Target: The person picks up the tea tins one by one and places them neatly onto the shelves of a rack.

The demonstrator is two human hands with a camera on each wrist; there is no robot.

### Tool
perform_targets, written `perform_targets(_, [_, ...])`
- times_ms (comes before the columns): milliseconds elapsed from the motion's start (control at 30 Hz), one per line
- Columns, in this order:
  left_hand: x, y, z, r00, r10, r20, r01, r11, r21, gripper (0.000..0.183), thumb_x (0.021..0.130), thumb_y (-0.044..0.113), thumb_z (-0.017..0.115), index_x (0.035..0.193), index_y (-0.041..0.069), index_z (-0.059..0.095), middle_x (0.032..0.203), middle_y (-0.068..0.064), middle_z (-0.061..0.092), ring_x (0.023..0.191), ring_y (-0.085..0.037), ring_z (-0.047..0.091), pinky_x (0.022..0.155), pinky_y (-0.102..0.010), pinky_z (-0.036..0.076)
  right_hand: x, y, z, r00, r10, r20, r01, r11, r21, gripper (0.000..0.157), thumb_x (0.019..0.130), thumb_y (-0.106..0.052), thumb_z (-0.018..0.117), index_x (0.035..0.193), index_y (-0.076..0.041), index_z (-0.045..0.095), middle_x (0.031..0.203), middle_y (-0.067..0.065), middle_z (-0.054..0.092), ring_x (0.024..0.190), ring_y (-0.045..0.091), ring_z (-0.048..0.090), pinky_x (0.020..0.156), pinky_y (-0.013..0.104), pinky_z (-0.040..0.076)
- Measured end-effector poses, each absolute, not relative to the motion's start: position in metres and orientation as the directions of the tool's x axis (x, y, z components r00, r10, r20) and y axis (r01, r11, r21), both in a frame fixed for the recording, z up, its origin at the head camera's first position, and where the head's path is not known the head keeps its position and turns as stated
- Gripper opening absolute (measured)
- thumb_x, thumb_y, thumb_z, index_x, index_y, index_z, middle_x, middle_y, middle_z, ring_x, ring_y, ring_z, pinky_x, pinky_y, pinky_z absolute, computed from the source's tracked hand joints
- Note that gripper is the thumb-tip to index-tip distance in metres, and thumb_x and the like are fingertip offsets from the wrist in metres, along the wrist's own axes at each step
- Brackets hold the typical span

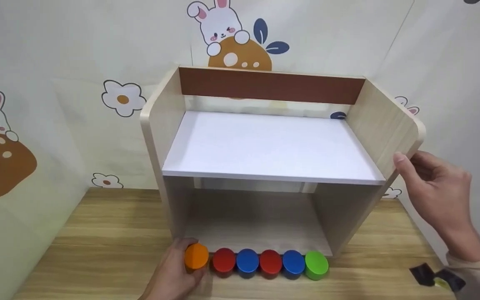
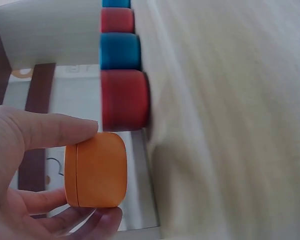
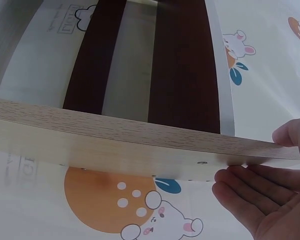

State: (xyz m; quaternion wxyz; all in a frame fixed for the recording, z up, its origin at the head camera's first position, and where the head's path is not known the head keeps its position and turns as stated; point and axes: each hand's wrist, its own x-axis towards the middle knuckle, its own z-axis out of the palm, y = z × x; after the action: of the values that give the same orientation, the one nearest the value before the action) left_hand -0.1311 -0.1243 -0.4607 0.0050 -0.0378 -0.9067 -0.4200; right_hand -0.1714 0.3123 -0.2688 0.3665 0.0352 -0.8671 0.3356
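My left hand (image 1: 175, 268) grips a small orange round tub (image 1: 196, 256) between thumb and fingers at the left end of a row. In the left wrist view, a seam runs around the orange tub (image 2: 97, 170) near one end. Beside it in the row stand a red tub (image 1: 224, 261), a blue tub (image 1: 247, 262), another red and blue one, and a green tub (image 1: 316, 264). My right hand (image 1: 440, 191) holds the right side panel of a small wooden shelf (image 1: 273, 146), thumb at the front edge and fingers on the outer face.
The shelf has a white upper board, a lower compartment and a brown back rail (image 1: 273, 85). It stands on a wood-grain table (image 1: 111, 237) against a wall covering with rabbits and flowers (image 1: 123, 98). A black object (image 1: 423, 274) overlaps the right sleeve.
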Motion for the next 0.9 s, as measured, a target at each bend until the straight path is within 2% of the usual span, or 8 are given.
perform_targets(200, [-0.127,-0.121,-0.444,-0.994,0.075,0.075,0.106,0.666,0.739,0.063,0.069,0.006,0.090,0.125,0.000,0.061,0.121,-0.011,0.059,0.109,-0.029,0.057,0.102,-0.057,0.047,-0.171,0.313,-0.269,-0.733,0.192,0.653,-0.291,0.778,-0.556,0.038,0.098,-0.026,0.068,0.119,0.005,0.071,0.112,0.026,0.070,0.083,-0.027,0.050,0.074,0.000,0.041])
perform_targets(367, [-0.124,-0.115,-0.429,-0.991,0.088,0.099,0.132,0.693,0.708,0.063,0.068,0.008,0.090,0.123,0.001,0.063,0.122,-0.013,0.059,0.110,-0.033,0.058,0.101,-0.059,0.046,-0.171,0.313,-0.268,-0.712,0.198,0.674,-0.322,0.761,-0.563,0.033,0.096,-0.021,0.069,0.115,0.005,0.073,0.106,0.026,0.071,0.081,-0.024,0.055,0.073,0.002,0.043])
perform_targets(600, [-0.121,-0.109,-0.407,-0.984,0.135,0.117,0.179,0.692,0.699,0.063,0.067,0.012,0.092,0.123,0.005,0.063,0.118,-0.006,0.059,0.102,-0.026,0.058,0.097,-0.057,0.050,-0.171,0.312,-0.268,-0.699,0.180,0.692,-0.348,0.760,-0.549,0.032,0.096,-0.019,0.069,0.114,0.007,0.073,0.104,0.027,0.071,0.081,-0.024,0.055,0.073,0.002,0.043])
perform_targets(900, [-0.119,-0.102,-0.376,-0.979,0.170,0.110,0.197,0.677,0.709,0.063,0.067,0.014,0.092,0.122,0.007,0.062,0.116,-0.004,0.060,0.100,-0.024,0.058,0.094,-0.056,0.051,-0.172,0.311,-0.268,-0.706,0.185,0.684,-0.338,0.760,-0.554,0.033,0.096,-0.020,0.069,0.114,0.007,0.072,0.105,0.027,0.071,0.081,-0.025,0.055,0.073,0.001,0.043])
